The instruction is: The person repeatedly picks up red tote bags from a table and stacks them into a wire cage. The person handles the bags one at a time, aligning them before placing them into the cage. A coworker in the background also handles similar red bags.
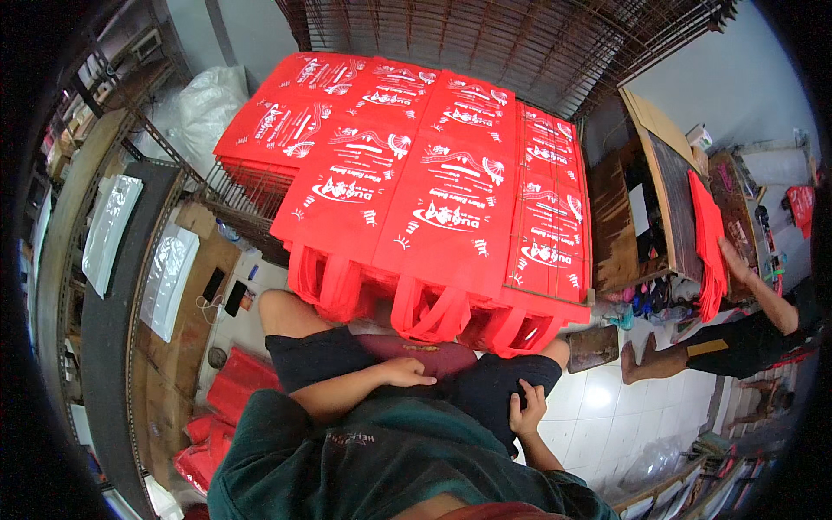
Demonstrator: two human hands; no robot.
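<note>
In front of me lie broad stacks of red fabric bags [390,217] with white printing, laid side by side. Their looped red handles [407,308] hang over the near edge, just beyond my knees. My left hand [406,373] rests in my lap against a dark maroon surface [442,360], its fingers loosely stretched and nothing in them. On my right thigh, over dark shorts [485,390], lies my right hand [527,407] with its fingers apart, also holding nothing. Neither hand touches the bags.
A rusty wire rack [459,30] stands behind the bags. At right, another person's hand [735,260] touches red sheets [709,247] beside a wooden frame [654,156]. Left are a long dark bench [95,347], clear plastic packs [169,282] and red bundles [238,386] on the floor.
</note>
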